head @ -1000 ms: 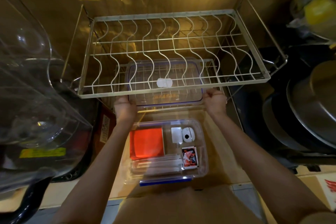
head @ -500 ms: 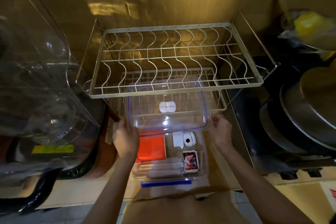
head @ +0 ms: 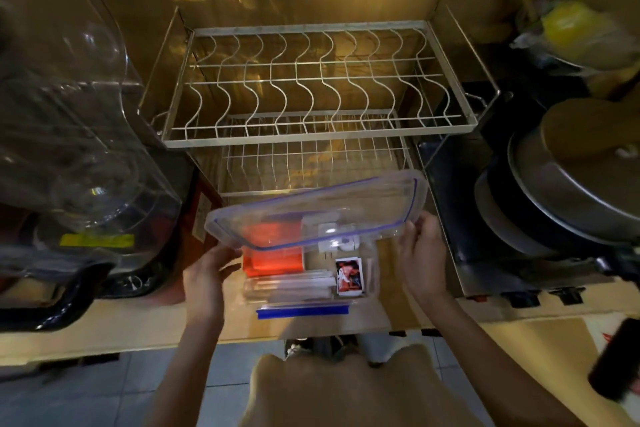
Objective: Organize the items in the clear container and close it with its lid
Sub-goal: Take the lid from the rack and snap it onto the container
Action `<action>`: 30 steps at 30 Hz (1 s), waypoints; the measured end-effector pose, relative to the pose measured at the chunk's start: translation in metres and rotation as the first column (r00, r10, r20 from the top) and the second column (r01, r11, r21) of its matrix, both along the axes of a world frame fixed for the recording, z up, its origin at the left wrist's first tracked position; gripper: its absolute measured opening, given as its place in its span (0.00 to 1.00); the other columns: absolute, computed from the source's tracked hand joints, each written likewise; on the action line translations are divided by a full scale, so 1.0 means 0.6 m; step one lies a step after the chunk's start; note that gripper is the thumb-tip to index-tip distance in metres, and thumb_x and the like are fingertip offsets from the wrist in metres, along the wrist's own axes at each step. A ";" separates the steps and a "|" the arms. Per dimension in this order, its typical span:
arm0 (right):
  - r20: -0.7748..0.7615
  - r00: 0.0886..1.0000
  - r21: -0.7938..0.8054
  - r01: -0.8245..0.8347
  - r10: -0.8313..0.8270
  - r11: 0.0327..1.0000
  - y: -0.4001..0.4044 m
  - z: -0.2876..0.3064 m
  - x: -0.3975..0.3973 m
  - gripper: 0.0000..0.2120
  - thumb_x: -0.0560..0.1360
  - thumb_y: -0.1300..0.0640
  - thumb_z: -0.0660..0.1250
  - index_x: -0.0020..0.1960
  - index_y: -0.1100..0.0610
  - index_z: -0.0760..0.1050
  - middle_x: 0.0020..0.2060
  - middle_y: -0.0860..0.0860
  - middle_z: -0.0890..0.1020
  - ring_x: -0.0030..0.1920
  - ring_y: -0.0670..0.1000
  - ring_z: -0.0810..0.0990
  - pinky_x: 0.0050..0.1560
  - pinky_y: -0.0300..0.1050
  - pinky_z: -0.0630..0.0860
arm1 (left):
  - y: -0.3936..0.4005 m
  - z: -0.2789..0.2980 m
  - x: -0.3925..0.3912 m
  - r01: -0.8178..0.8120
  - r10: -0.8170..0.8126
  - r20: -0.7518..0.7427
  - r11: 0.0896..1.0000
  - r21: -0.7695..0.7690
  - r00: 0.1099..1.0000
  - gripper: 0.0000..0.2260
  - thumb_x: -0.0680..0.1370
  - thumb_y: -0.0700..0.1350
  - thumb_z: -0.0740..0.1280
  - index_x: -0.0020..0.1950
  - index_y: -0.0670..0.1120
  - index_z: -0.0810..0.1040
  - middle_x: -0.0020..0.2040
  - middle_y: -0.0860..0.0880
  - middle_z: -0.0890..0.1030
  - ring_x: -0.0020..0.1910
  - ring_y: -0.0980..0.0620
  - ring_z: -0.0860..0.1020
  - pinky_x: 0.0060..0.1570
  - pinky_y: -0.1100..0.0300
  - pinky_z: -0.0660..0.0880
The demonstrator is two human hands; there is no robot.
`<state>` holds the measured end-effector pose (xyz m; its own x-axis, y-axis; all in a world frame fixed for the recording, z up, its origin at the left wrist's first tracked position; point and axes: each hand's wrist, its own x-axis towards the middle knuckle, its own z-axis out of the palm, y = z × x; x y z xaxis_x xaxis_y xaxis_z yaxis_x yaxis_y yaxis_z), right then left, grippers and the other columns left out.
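A clear lid with a blue seal line hangs tilted over the far half of the clear container on the counter. My left hand grips the lid's left edge and my right hand grips its right edge. Inside the container lie an orange-red packet, a small white device seen through the lid, a red-and-black card pack and clear tubes. A blue latch runs along the container's near edge.
A two-tier wire dish rack stands just behind the container. A large clear plastic cover over a dark appliance fills the left. Stacked metal pans sit on a stove at the right. The counter edge lies close in front.
Both hands have drawn the lid out from the rack's lower shelf, toward me and down. It now hovers tilted over the container.
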<state>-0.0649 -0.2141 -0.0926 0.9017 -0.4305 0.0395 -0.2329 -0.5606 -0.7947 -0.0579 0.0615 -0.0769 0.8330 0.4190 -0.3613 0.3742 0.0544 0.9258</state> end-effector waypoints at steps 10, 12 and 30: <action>0.186 0.977 -0.075 -0.087 0.099 0.993 -0.008 0.045 0.018 0.09 0.75 0.67 0.63 0.55 0.62 0.74 0.49 0.52 0.76 0.49 0.48 0.76 0.47 0.31 0.68 | 0.024 0.046 -0.011 0.200 -0.439 -0.250 0.751 -0.630 0.863 0.14 0.67 0.46 0.68 0.51 0.41 0.77 0.39 0.40 0.86 0.33 0.47 0.85 0.29 0.60 0.81; 0.233 0.968 0.072 -0.109 0.090 0.991 -0.004 0.052 0.017 0.11 0.74 0.61 0.62 0.55 0.61 0.75 0.51 0.52 0.78 0.51 0.48 0.77 0.52 0.38 0.73 | 0.027 0.031 -0.010 0.182 -0.362 -0.154 0.738 -0.650 0.920 0.29 0.51 0.46 0.81 0.50 0.44 0.79 0.38 0.44 0.86 0.34 0.50 0.85 0.29 0.60 0.81; -0.092 0.995 0.404 -0.007 0.048 0.915 0.075 -0.019 -0.020 0.14 0.80 0.56 0.58 0.65 0.51 0.67 0.42 0.45 0.80 0.39 0.40 0.83 0.32 0.28 0.77 | -0.001 -0.045 -0.039 0.182 -0.176 -0.048 0.956 0.231 0.983 0.25 0.78 0.47 0.63 0.74 0.49 0.60 0.73 0.44 0.66 0.71 0.45 0.66 0.71 0.48 0.63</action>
<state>-0.0770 -0.1693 -0.1038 0.9038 -0.3662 -0.2214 -0.3104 -0.2049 -0.9283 -0.0813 0.0610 -0.1042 0.8935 0.3390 -0.2944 0.3826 -0.2319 0.8943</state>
